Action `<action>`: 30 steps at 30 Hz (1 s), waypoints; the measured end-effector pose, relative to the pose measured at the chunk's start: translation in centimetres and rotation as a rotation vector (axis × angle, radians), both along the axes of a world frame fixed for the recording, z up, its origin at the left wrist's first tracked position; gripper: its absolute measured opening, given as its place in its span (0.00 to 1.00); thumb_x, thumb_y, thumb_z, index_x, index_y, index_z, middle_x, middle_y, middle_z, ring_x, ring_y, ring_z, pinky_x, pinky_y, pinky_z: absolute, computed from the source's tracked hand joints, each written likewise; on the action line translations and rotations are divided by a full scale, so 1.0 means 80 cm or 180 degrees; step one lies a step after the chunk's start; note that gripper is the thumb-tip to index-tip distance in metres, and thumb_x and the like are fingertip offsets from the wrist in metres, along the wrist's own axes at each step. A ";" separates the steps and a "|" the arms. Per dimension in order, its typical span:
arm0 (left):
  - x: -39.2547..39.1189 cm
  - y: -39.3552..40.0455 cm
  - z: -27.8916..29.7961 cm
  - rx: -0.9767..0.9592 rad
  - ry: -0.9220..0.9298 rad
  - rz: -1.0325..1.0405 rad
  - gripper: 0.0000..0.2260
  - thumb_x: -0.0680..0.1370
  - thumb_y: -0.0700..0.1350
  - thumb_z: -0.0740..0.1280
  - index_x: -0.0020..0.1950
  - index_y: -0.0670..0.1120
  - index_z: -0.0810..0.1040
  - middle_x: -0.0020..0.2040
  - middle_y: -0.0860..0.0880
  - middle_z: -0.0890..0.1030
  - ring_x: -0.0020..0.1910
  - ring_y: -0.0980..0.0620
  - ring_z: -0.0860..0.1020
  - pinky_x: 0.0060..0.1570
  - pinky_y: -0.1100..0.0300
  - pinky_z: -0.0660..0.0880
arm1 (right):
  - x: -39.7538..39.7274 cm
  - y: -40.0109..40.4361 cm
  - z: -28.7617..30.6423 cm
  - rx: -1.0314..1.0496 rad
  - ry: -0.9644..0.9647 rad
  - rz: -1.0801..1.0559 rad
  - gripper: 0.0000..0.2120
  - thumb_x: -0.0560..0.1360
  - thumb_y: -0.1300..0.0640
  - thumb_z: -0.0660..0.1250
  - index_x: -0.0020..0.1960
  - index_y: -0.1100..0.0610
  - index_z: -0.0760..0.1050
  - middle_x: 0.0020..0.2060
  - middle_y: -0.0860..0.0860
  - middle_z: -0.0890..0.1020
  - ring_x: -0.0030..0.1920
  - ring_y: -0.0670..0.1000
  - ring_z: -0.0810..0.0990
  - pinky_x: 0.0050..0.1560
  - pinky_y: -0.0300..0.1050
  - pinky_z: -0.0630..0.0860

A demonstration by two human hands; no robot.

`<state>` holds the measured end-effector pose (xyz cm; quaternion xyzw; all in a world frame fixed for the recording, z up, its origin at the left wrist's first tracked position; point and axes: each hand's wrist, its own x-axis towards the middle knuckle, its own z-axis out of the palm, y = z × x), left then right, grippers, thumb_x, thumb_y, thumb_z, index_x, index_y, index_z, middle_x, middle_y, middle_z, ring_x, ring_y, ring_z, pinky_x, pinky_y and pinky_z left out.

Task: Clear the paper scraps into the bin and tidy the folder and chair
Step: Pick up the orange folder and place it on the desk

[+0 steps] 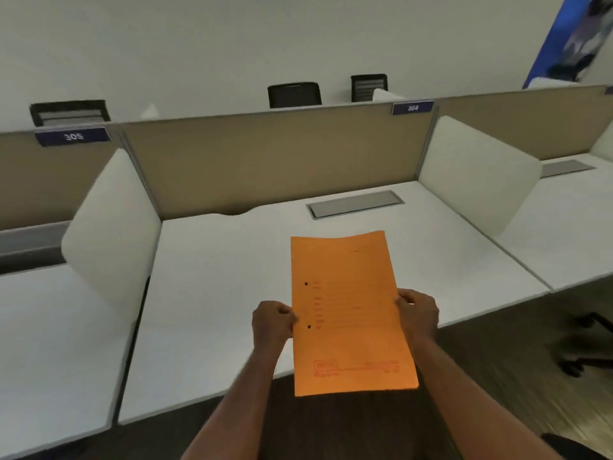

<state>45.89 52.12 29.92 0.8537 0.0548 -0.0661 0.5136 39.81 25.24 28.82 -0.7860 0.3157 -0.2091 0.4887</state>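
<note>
An orange folder with red print and two punch holes on its left side is held in the air above the front edge of the white desk. My left hand pinches its left edge and my right hand pinches its right edge. The black wheeled base of a chair shows blurred on the floor at the right. No paper scraps and no bin are in view.
White side dividers flank the desk, with a tan back partition behind. A grey cable hatch lies in the desk's rear. Neighbouring desks labelled 305 and 304 stand on either side; black chairs stand beyond the partition.
</note>
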 end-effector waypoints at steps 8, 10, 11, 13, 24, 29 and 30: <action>0.129 0.042 0.025 0.0077 -0.0196 0.0371 0.04 0.73 0.37 0.74 0.38 0.43 0.84 0.35 0.48 0.84 0.30 0.51 0.84 0.34 0.55 0.83 | 0.157 0.029 0.044 -0.0169 -0.0209 0.0375 0.07 0.74 0.59 0.69 0.47 0.54 0.86 0.34 0.40 0.81 0.35 0.38 0.78 0.35 0.34 0.70; 0.171 0.040 0.024 0.0086 -0.0245 0.0441 0.05 0.73 0.37 0.74 0.37 0.44 0.84 0.34 0.49 0.84 0.29 0.51 0.83 0.31 0.58 0.82 | 0.208 0.024 0.044 -0.0176 -0.0207 0.0439 0.07 0.74 0.60 0.69 0.48 0.55 0.85 0.38 0.46 0.84 0.37 0.42 0.80 0.38 0.37 0.72; 0.192 0.037 0.023 0.0081 -0.0255 0.0490 0.05 0.73 0.37 0.74 0.37 0.44 0.84 0.34 0.49 0.84 0.29 0.52 0.83 0.30 0.59 0.82 | 0.233 0.021 0.042 -0.0157 -0.0210 0.0469 0.07 0.74 0.60 0.69 0.49 0.55 0.85 0.39 0.47 0.84 0.38 0.44 0.81 0.40 0.38 0.73; 0.242 0.030 0.019 0.0121 -0.0259 0.0593 0.05 0.73 0.38 0.74 0.38 0.43 0.84 0.35 0.49 0.84 0.29 0.52 0.83 0.30 0.59 0.81 | 0.295 0.013 0.033 -0.0122 -0.0222 0.0503 0.07 0.74 0.60 0.69 0.49 0.56 0.85 0.38 0.46 0.83 0.38 0.45 0.81 0.41 0.38 0.73; 0.524 -0.023 -0.067 0.0585 0.0109 0.1181 0.05 0.75 0.42 0.73 0.39 0.45 0.84 0.36 0.47 0.85 0.33 0.47 0.84 0.43 0.47 0.84 | 0.609 -0.025 -0.069 0.0189 0.0167 0.0851 0.07 0.74 0.62 0.69 0.42 0.55 0.85 0.29 0.35 0.78 0.32 0.38 0.78 0.34 0.34 0.70; 0.603 -0.040 -0.128 0.0696 0.0500 0.1291 0.07 0.74 0.43 0.73 0.37 0.50 0.81 0.38 0.48 0.85 0.36 0.45 0.84 0.43 0.47 0.83 | 0.704 -0.036 -0.135 0.0218 0.0540 0.0952 0.07 0.73 0.63 0.69 0.41 0.55 0.85 0.32 0.42 0.82 0.33 0.39 0.78 0.32 0.33 0.68; 0.616 -0.041 -0.140 0.0726 0.0565 0.1325 0.07 0.74 0.44 0.73 0.36 0.51 0.80 0.37 0.49 0.85 0.36 0.46 0.84 0.43 0.49 0.83 | 0.722 -0.038 -0.150 0.0230 0.0637 0.0982 0.07 0.74 0.63 0.70 0.43 0.55 0.86 0.34 0.45 0.83 0.34 0.40 0.78 0.33 0.35 0.70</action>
